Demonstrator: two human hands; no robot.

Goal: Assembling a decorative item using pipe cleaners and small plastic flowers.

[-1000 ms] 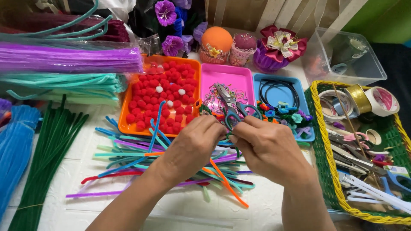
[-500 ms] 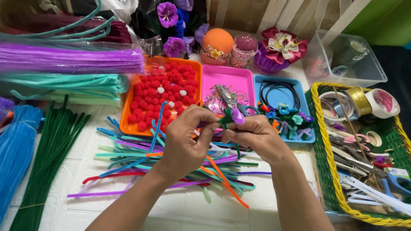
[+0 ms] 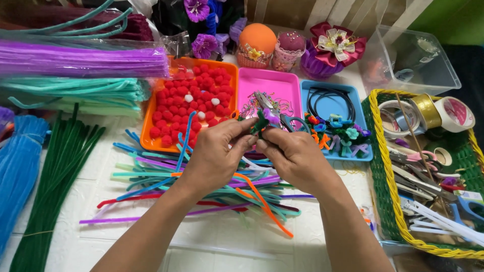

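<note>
two hands meet above a loose heap of cut pipe cleaners [image 3: 201, 186] on the white table [image 3: 212, 247]. at the far left, clear plastic packages hold long bundles: a purple bundle [image 3: 80, 60] on top, a teal bundle [image 3: 70, 93] beneath it. a clear plastic box [image 3: 413, 55] sits at the far right, and behind it a green woven basket with a yellow rim [image 3: 383, 151] holds tape rolls, among them one gold roll [image 3: 426, 111] and one white roll with a pink face [image 3: 456, 113].

the left hand [image 3: 214, 158] and right hand [image 3: 295, 156] both pinch a small pipe-cleaner flower [image 3: 266, 120], dark green with a purple tip, held between the fingertips just in front of the pink tray. the remaining fingers are curled in.

three flat trays stand in a row: one orange tray [image 3: 151, 136] full of red pompoms with four white ones, one pink tray [image 3: 275, 83] with scissors [image 3: 275, 113], one blue tray [image 3: 363, 151] with a black coil and small finished flowers. loose green stems [image 3: 55, 176] and a blue bundle [image 3: 20, 171] lie at the left.
</note>
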